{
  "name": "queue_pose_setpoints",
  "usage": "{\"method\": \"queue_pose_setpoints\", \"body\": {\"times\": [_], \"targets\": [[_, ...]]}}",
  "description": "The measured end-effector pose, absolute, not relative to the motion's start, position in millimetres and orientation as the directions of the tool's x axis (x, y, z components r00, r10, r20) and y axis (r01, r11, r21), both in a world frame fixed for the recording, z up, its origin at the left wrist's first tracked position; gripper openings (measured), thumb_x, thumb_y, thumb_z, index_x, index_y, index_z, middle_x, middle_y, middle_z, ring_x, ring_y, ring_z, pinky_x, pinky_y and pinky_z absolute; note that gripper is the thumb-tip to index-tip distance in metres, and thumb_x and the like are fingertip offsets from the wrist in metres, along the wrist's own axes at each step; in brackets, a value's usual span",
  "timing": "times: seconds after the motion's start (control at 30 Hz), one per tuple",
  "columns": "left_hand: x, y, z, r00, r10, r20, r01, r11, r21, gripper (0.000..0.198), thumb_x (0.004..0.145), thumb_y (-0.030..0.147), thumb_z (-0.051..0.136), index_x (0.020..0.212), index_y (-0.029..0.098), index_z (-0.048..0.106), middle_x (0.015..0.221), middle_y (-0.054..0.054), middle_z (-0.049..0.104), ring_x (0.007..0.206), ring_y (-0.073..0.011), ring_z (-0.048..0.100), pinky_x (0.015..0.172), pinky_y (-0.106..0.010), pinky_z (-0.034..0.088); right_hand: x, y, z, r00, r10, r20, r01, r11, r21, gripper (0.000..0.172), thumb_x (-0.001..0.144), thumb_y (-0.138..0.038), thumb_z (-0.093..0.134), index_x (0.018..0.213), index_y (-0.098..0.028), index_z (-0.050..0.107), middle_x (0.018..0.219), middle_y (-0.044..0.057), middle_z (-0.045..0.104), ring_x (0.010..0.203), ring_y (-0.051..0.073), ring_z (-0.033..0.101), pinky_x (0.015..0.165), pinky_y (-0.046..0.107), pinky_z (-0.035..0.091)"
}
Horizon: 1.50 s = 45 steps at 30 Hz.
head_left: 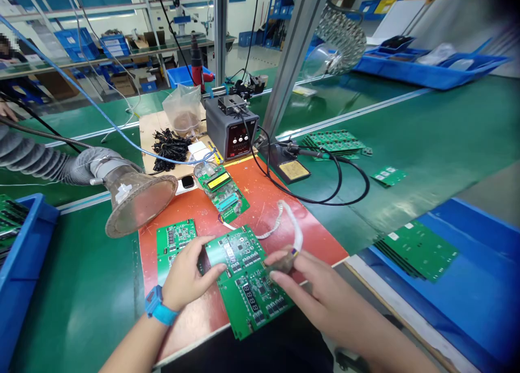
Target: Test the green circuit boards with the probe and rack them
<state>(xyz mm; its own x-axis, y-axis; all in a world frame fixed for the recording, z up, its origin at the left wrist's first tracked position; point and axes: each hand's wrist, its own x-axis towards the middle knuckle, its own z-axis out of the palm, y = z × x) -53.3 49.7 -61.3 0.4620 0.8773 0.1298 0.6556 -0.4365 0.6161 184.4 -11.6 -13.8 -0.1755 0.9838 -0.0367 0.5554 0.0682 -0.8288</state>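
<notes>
My left hand [184, 278], with a blue watch [159, 306] on the wrist, pinches the left edge of a green circuit board panel [231, 292]. This panel bears chips and display modules and lies tilted over the mat's front edge. In my right hand [312, 283] is a small dark connector on a white-sleeved cable [298, 233], held against the panel's right side. Whether its pins touch the board is hidden by my fingers. Another circuit board [174, 235] lies beyond my left hand. A programmer board [221, 191] with a yellow display sits at the cable's other end.
A red mat [260, 183] covers the work spot. Behind it stand a soldering station [231, 126], an iron stand [290, 167] and a pile of black leads [170, 148]. A fume hood [138, 200] hangs at left. Blue bins [483, 264] with boards flank both sides.
</notes>
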Motion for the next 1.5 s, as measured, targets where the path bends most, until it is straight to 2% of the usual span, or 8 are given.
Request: {"method": "queue_pose_setpoints", "body": {"times": [0.13,0.4,0.77,0.97,1.5], "targets": [[-53.1,50.2,-61.9,0.468,0.873,0.136,0.650,-0.444,0.617,0.041,0.082,0.042,0.052,0.116,0.019,0.044,0.113,-0.010,0.058,0.102,-0.0231,0.056,0.086,-0.036,0.045,185.4,-23.7,-17.3,-0.209,0.975,-0.079,0.607,0.067,-0.792,0.017,0.090,-0.030,0.040,0.098,-0.023,0.054,0.093,0.004,0.060,0.085,0.015,0.059,0.074,0.029,0.050],[-53.4,49.7,-60.9,0.479,0.869,0.122,0.636,-0.439,0.634,0.040,0.082,0.040,0.053,0.115,0.021,0.043,0.112,-0.007,0.058,0.101,-0.0217,0.056,0.085,-0.035,0.045,179.8,-24.1,-17.9,-0.214,0.976,-0.032,0.669,0.123,-0.733,0.018,0.090,-0.026,0.038,0.099,-0.019,0.053,0.095,0.007,0.060,0.092,0.018,0.058,0.079,0.035,0.050],[-51.5,52.0,-57.8,0.473,0.876,0.094,0.653,-0.420,0.630,0.037,0.081,0.039,0.053,0.111,0.019,0.045,0.106,-0.008,0.059,0.095,-0.0223,0.057,0.080,-0.036,0.045,173.3,-23.9,-21.7,-0.225,0.949,0.221,0.737,0.315,-0.598,0.016,0.088,-0.019,0.041,0.095,-0.017,0.055,0.089,0.009,0.061,0.085,0.019,0.062,0.071,0.035,0.054],[-50.2,52.8,-57.4,0.456,0.887,0.067,0.650,-0.384,0.656,0.036,0.080,0.038,0.054,0.109,0.020,0.044,0.103,-0.007,0.059,0.093,-0.0216,0.057,0.079,-0.035,0.045,174.8,-24.6,-28.7,-0.194,0.947,0.257,0.726,0.315,-0.612,0.014,0.088,-0.020,0.042,0.094,-0.018,0.055,0.086,0.007,0.062,0.080,0.017,0.063,0.068,0.030,0.054],[-51.2,52.6,-57.1,0.447,0.894,0.024,0.632,-0.335,0.699,0.037,0.079,0.038,0.056,0.111,0.022,0.043,0.107,-0.006,0.057,0.096,-0.0215,0.055,0.081,-0.035,0.044,175.5,-24.3,-26.9,-0.190,0.964,0.187,0.722,0.266,-0.639,0.015,0.089,-0.020,0.040,0.094,-0.019,0.054,0.088,0.006,0.061,0.081,0.017,0.063,0.066,0.031,0.054]]}}
